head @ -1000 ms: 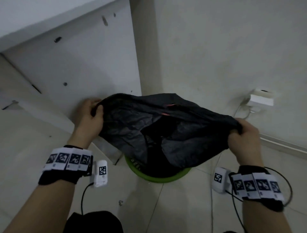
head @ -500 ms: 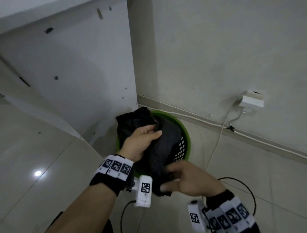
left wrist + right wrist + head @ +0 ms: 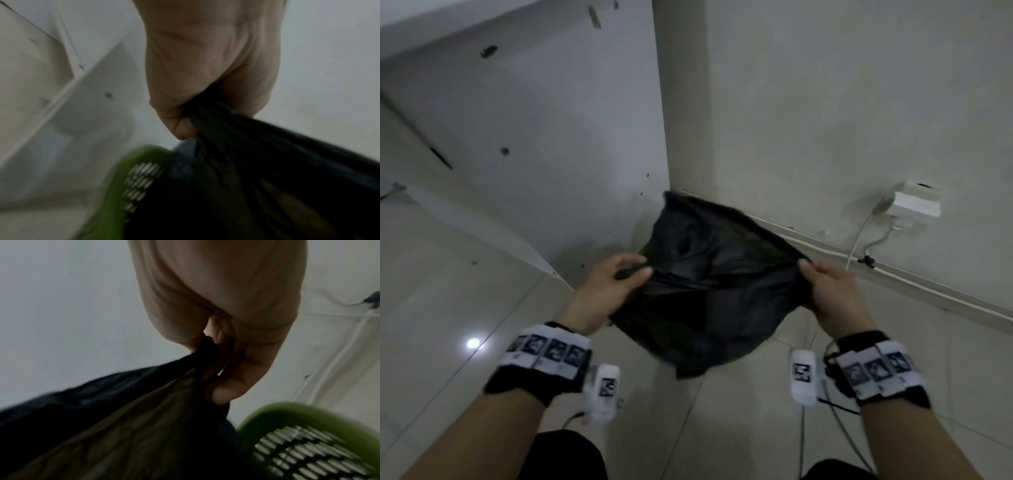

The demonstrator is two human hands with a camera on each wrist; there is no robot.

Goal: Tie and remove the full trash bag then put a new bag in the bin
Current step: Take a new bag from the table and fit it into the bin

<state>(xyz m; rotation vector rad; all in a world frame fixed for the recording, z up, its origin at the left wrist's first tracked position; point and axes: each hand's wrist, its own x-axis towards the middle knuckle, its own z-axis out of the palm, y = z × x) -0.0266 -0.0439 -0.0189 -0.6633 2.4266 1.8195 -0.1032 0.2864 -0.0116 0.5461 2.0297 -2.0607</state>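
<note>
A black trash bag (image 3: 709, 284) is stretched wide between my two hands above the green slotted bin. My left hand (image 3: 616, 277) pinches the bag's left edge, seen close in the left wrist view as bunched black plastic (image 3: 236, 146) under curled fingers (image 3: 180, 126). My right hand (image 3: 825, 284) grips the right edge, and the right wrist view shows the bag (image 3: 123, 418) held between thumb and fingers (image 3: 230, 386). The bin (image 3: 644, 247) is almost wholly hidden under the bag in the head view. Its green rim shows in the wrist views (image 3: 127, 170) (image 3: 287, 415).
The bin stands in a corner between a white cabinet side (image 3: 534, 137) on the left and a pale wall (image 3: 825, 102) behind. A white wall socket (image 3: 914, 205) with cables (image 3: 859, 240) sits to the right, above the skirting. Tiled floor (image 3: 431, 325) lies in front.
Half a second ago both hands were down at the bin with the bag bunched in it. Now the hands are apart and the bag is spread wide over the bin.
</note>
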